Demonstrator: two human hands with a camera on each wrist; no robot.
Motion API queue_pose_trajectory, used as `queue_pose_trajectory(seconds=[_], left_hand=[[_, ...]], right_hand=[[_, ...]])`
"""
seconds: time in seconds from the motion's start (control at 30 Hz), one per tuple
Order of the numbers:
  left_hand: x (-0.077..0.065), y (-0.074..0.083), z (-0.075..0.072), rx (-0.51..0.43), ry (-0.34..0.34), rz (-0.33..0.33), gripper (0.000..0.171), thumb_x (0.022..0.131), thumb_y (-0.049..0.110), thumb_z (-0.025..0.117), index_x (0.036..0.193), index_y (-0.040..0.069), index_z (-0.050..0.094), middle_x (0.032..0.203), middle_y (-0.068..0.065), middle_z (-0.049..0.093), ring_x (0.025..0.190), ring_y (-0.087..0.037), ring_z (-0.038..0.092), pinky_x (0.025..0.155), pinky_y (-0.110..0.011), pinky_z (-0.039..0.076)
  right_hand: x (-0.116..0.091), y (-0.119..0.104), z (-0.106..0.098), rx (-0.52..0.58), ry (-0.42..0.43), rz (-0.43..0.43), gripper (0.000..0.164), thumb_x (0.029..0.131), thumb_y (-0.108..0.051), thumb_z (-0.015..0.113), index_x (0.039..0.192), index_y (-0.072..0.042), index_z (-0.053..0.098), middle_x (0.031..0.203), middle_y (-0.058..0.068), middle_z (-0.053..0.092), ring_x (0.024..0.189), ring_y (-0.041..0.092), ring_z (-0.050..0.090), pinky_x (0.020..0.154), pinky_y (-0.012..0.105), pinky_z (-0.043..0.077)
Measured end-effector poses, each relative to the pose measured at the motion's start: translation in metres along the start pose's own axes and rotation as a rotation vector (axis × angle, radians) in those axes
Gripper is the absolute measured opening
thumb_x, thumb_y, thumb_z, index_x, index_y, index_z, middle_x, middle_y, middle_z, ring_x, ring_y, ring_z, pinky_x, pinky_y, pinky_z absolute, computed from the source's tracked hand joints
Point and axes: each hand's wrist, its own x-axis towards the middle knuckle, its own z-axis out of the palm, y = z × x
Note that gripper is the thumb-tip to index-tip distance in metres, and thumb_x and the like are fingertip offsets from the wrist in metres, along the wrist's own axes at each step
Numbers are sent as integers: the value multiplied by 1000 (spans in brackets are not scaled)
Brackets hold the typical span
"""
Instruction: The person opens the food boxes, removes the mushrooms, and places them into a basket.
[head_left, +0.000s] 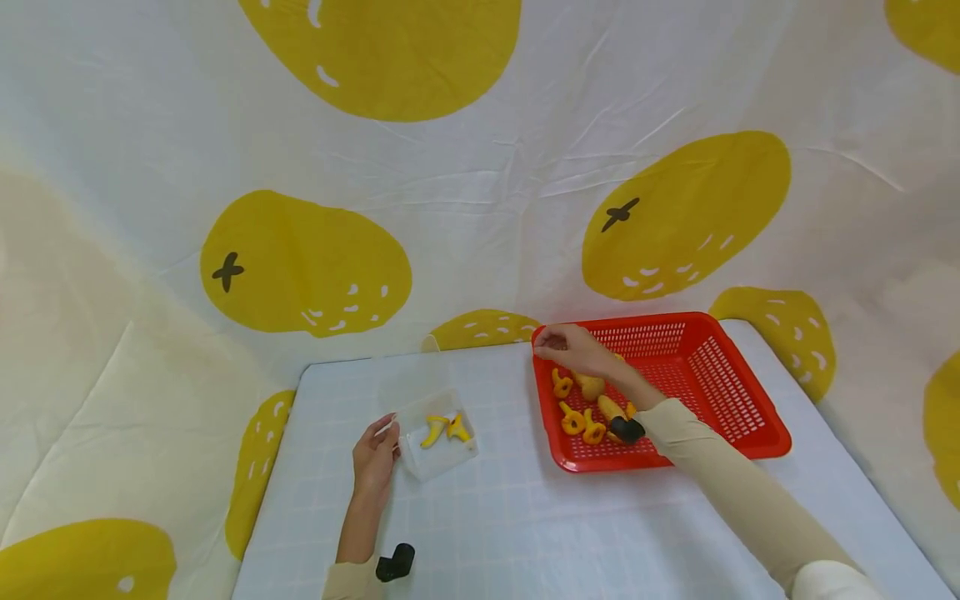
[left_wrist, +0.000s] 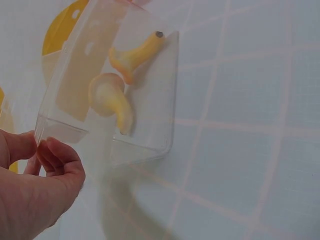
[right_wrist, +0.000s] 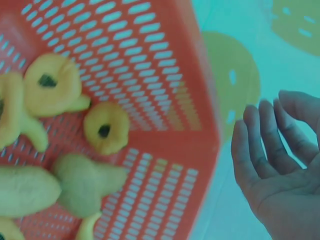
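My left hand point(head_left: 375, 457) pinches the edge of a clear plastic box point(head_left: 444, 460) between thumb and fingers, at the box's left side. Two yellow trumpet-shaped mushrooms point(left_wrist: 114, 102) lie in the box, seen through its wall in the left wrist view. My right hand point(head_left: 576, 348) is over the back left corner of a red slotted basket point(head_left: 750, 392). In the right wrist view its fingers are loosely bent and nothing is between them. Several yellow ring-topped mushrooms point(right_wrist: 106, 127) and tan, rounder pieces point(right_wrist: 82, 185) lie in the basket's left part.
Both containers stand on a pale, checked table top point(head_left: 315, 433), the box left of the basket. Behind the table hangs a white cloth point(head_left: 480, 250) printed with large yellow fruit shapes. My right forearm point(head_left: 720, 467) crosses over the basket's front side.
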Motion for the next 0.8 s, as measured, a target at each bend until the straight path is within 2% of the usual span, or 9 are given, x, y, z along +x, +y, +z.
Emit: queue_pose_trajectory(seconds=[0.27,0.6,0.8], left_hand=[[0,1,-1,0,-3,0,43,105,14,61,142,-6,52,111,-6,67,88,-10,63,73,-19,52],[2,1,-1,4,6,-22,44,105,16,61,143,-4,53,114,-7,66,87,-10,62,70,-17,50],[2,1,-1,-8,-1,-23,45,105,18,61,144,-4,52,114,-6,66,88,-9,63,73,-19,53]], right_hand=[[14,-21,23,19,-44,-24,15,101,-13,67,112,-3,69,105,7,68,98,24,63,89,34,56],[31,-32,56,44,-102,-191,15,99,-9,69,110,1,70,101,7,70,96,22,65,90,32,56],[37,-40,75,49,-149,-214,13,99,-9,69,108,0,69,100,6,70,93,17,64,89,28,56]])
